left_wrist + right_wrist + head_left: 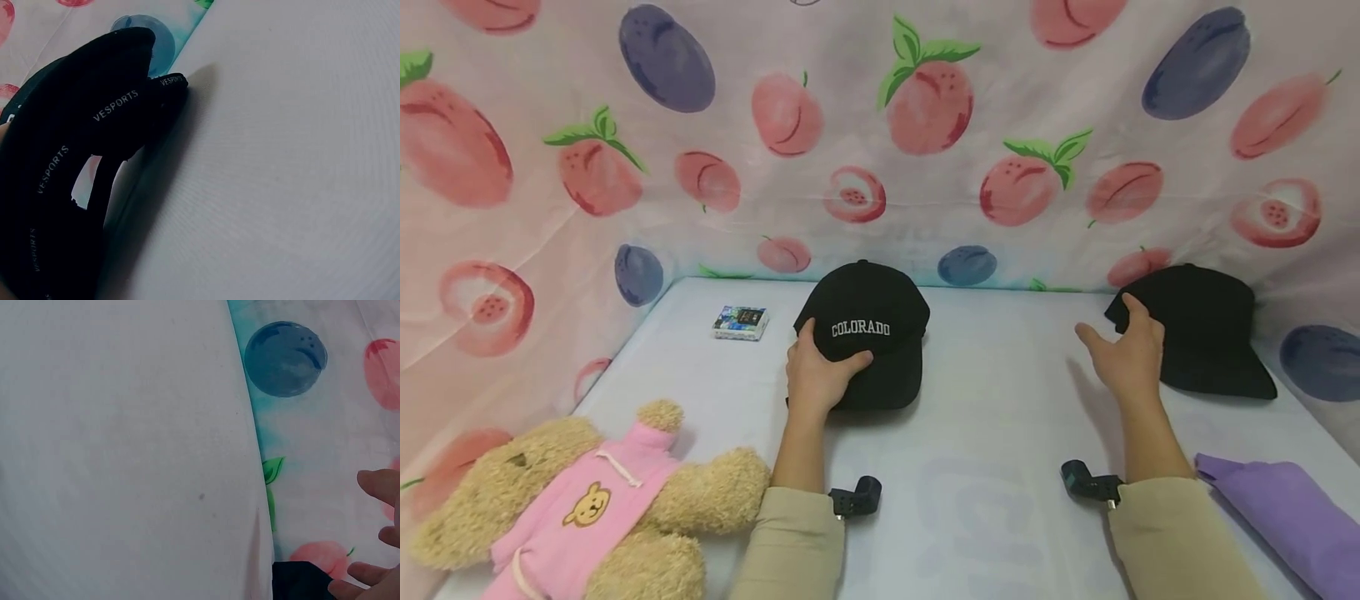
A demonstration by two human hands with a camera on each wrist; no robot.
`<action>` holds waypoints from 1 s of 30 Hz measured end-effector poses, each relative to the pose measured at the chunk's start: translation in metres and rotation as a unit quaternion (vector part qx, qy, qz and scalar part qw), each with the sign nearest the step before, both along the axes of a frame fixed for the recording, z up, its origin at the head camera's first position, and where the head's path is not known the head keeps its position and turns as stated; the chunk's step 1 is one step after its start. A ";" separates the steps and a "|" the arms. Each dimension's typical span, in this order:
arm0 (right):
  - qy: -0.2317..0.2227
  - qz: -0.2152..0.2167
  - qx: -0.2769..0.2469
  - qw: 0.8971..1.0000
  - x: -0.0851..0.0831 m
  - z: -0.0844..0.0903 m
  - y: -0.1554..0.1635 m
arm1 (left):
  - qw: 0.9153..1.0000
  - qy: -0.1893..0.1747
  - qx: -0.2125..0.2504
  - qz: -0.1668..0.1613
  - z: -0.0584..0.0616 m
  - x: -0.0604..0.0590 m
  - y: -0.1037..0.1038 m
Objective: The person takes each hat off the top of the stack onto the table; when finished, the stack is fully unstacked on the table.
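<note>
A black baseball cap with COLORADO in white letters is held by my left hand, thumb across its front above the brim and fingers at its left side. In the left wrist view the inside of this black cap faces the camera, with VESPORTS printed along its band and a back strap opening showing. My right hand is raised beside a second black cap at the far right, its thumb and fingers spread. Its fingers appear at the right edge of the right wrist view, gripping nothing.
A small patterned box lies at the back left. A teddy bear in a pink hoodie lies at the front left. Purple folded fabric is at the front right. A fruit-print curtain hangs behind the white table.
</note>
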State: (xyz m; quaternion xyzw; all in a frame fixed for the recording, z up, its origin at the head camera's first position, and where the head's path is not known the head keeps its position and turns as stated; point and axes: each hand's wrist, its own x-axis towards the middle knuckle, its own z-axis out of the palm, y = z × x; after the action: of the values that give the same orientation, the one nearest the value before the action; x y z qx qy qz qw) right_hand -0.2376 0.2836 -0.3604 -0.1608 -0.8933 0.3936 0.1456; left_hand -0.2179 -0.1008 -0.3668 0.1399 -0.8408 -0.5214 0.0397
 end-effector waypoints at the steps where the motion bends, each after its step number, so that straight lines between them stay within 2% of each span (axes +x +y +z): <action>1: -0.002 0.002 -0.001 1.000 0.001 0.000 -0.002 | 1.000 -0.001 0.001 -0.001 0.000 0.000 0.000; 14: -0.009 0.062 -0.029 0.998 0.007 -0.001 -0.029 | 1.000 0.009 0.000 -0.007 -0.001 0.000 -0.001; 19: -0.018 0.088 -0.059 0.994 0.006 -0.002 -0.045 | 1.000 0.012 0.000 -0.007 -0.001 0.001 -0.001; 30: -0.016 0.129 -0.085 0.988 0.008 0.003 -0.071 | 1.000 0.015 -0.007 -0.012 0.001 0.002 0.000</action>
State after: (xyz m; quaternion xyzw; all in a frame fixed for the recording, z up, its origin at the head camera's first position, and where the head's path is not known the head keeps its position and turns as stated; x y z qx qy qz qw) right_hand -0.2295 0.2124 -0.3571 -0.0620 -0.8722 0.4808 0.0648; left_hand -0.2161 -0.1009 -0.3661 0.1218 -0.8455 -0.5178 0.0468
